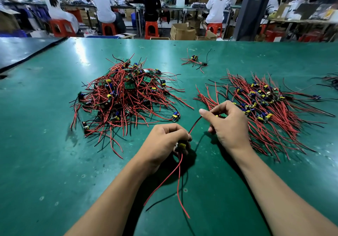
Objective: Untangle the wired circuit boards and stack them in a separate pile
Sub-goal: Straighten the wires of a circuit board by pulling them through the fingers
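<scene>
The left grip [164, 140] is curled around a small board [181, 145]; the right grip [228, 124] pinches its wire [194, 124], above the green table [54, 144].

a tangled pile [126, 93] of boards lies on the left part of the table [54, 162]. a neater pile [265, 106] lies on the right part, well apart from it. a small bunch [194, 61] lies behind and between them. in front of the piles, the left hand [164, 142] holds one board [181, 146]. the right hand [228, 124], just beside the neater pile, pinches its wire [194, 124]. people [104, 3] sit on stools [108, 29] behind the table.
</scene>
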Available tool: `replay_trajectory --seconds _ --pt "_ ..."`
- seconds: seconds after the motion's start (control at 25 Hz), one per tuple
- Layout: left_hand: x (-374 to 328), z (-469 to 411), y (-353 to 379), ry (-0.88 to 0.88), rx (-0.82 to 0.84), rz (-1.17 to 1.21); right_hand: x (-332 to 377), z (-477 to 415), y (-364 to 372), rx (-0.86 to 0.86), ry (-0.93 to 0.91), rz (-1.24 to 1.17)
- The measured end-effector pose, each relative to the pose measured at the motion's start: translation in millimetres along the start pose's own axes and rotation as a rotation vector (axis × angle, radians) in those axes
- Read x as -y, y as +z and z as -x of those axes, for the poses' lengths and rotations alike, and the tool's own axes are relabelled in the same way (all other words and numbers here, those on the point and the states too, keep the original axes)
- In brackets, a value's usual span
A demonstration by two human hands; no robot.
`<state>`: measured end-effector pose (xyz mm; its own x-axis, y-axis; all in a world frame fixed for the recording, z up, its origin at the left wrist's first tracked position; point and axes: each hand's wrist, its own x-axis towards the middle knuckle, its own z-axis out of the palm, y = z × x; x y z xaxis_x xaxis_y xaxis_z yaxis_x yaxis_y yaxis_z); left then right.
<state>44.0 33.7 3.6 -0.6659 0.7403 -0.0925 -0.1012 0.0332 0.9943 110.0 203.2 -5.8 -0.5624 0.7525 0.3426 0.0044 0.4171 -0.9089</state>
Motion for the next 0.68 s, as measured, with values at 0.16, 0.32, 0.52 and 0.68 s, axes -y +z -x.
replay_trajectory --seconds 0.16,0.32,0.52,0.68 --pt "1 0 -1 -0.010 -0.054 0.083 -3 0 -1 -0.045 -0.042 0.052" --pt "1 0 -2 -0.007 -0.115 0.163 -4 -2 -1 0.009 0.046 -0.068" --pt "0 -1 -3 0.005 -0.101 0.207 9 -3 1 0.253 0.446 -0.671" --pt "-1 0 -2 0.012 -0.083 0.212 12 11 9 0.639 0.467 -0.573"
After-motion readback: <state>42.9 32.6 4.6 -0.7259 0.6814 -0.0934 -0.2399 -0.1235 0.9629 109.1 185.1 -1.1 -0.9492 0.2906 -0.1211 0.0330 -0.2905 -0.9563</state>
